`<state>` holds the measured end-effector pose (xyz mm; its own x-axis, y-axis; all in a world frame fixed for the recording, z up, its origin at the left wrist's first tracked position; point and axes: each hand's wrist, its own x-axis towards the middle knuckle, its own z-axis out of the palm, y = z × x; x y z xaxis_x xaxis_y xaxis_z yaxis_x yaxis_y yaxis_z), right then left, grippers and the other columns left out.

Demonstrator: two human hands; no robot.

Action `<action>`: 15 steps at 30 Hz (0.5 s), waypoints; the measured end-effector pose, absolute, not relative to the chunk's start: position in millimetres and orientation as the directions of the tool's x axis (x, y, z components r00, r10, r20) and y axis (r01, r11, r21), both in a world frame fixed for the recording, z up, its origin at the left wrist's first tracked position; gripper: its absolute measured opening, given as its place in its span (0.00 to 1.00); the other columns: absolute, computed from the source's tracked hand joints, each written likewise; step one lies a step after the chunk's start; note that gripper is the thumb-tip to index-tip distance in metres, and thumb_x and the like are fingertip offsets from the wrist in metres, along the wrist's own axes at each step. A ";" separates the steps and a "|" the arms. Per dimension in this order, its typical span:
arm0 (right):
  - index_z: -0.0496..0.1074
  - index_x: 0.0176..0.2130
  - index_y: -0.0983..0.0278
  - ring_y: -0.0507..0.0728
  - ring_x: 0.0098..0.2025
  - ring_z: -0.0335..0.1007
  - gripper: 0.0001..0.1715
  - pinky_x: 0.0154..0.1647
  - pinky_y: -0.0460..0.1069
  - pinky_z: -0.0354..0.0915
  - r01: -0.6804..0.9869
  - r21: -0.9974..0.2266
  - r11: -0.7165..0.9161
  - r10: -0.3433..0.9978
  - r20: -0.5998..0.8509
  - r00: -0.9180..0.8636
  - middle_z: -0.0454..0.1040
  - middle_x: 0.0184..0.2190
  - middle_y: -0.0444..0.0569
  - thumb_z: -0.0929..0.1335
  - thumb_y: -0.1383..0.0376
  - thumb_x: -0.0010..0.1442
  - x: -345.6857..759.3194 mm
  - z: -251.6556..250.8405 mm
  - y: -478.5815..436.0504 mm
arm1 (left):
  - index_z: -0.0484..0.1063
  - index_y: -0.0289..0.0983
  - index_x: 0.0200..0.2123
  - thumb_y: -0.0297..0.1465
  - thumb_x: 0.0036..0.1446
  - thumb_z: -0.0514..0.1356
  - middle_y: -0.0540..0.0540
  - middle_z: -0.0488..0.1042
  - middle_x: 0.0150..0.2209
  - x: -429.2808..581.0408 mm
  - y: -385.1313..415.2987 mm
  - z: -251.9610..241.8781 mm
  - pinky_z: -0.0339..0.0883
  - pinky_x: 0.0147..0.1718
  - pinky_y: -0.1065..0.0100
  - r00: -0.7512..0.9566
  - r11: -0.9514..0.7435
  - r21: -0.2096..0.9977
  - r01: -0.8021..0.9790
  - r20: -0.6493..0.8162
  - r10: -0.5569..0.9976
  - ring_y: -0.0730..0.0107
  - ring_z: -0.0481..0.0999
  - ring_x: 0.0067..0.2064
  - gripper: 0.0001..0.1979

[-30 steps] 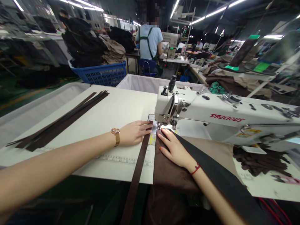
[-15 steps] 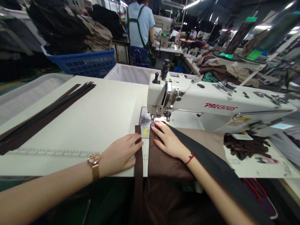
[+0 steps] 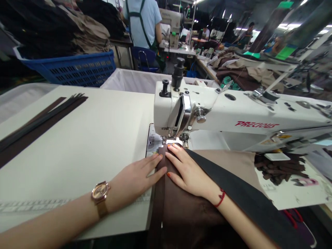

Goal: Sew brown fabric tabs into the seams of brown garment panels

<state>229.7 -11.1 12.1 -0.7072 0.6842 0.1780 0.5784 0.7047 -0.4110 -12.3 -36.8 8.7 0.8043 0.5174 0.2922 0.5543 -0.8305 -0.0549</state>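
A white sewing machine [image 3: 207, 110] has its needle and presser foot just above a brown fabric panel [image 3: 192, 211]. My right hand [image 3: 186, 169] lies on that panel with its fingers spread, fingertips close to the needle area. A narrow brown strip [image 3: 157, 204] runs along the panel's left edge. My left hand [image 3: 137, 176] rests on the strip, fingers apart, its fingertips near the seam between strip and panel. Black fabric [image 3: 233, 186] and beige fabric [image 3: 225, 162] lie to the right, partly beneath my right arm.
Long dark strips [image 3: 38, 128] lie on the white table [image 3: 109, 131] at left. Cut brown pieces [image 3: 280, 167], a white dish [image 3: 277, 157] and pink-handled snips [image 3: 306, 182] sit at right. A blue basket [image 3: 75, 69] and a person [image 3: 145, 24] are behind.
My left hand has brought the narrow strip rightward against the panel's edge, closing the gap between them. My right hand stays flat on the panel. The view has moved closer to the machine.
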 end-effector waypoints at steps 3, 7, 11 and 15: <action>0.55 0.64 0.69 0.62 0.69 0.42 0.33 0.68 0.63 0.46 0.597 -0.434 0.675 0.708 0.153 -0.689 0.51 0.66 0.61 0.64 0.61 0.64 229.3 12.8 -11.8 | 0.62 0.31 0.56 0.19 0.61 0.50 0.25 0.66 0.56 -8.0 -31.2 2.6 0.72 0.49 0.51 0.812 -0.829 -0.079 0.553 0.271 0.516 0.46 0.69 0.58 0.20; 0.57 0.64 0.66 0.65 0.70 0.39 0.33 0.68 0.64 0.46 0.614 -0.446 0.651 0.720 0.107 -0.685 0.48 0.68 0.59 0.65 0.62 0.63 228.7 13.5 -10.7 | 0.63 0.28 0.54 0.19 0.59 0.50 0.27 0.69 0.54 -4.6 -25.3 0.4 0.73 0.48 0.50 0.810 -0.821 -0.107 0.562 0.273 0.519 0.45 0.71 0.55 0.19; 0.55 0.65 0.66 0.66 0.70 0.38 0.36 0.67 0.65 0.48 0.633 -0.456 0.625 0.733 0.063 -0.678 0.47 0.68 0.58 0.66 0.64 0.61 227.8 14.4 -9.6 | 0.64 0.27 0.54 0.19 0.57 0.50 0.29 0.70 0.54 -1.4 -22.8 1.3 0.74 0.47 0.53 0.799 -0.809 -0.113 0.577 0.281 0.531 0.48 0.71 0.54 0.20; 0.55 0.65 0.66 0.66 0.69 0.40 0.38 0.66 0.64 0.51 0.661 -0.451 0.600 0.746 0.018 -0.665 0.47 0.68 0.58 0.67 0.63 0.60 227.0 15.2 -9.2 | 0.64 0.29 0.54 0.20 0.57 0.51 0.29 0.68 0.55 -0.4 -22.6 -3.7 0.74 0.48 0.53 0.781 -0.797 -0.092 0.596 0.294 0.550 0.47 0.69 0.56 0.20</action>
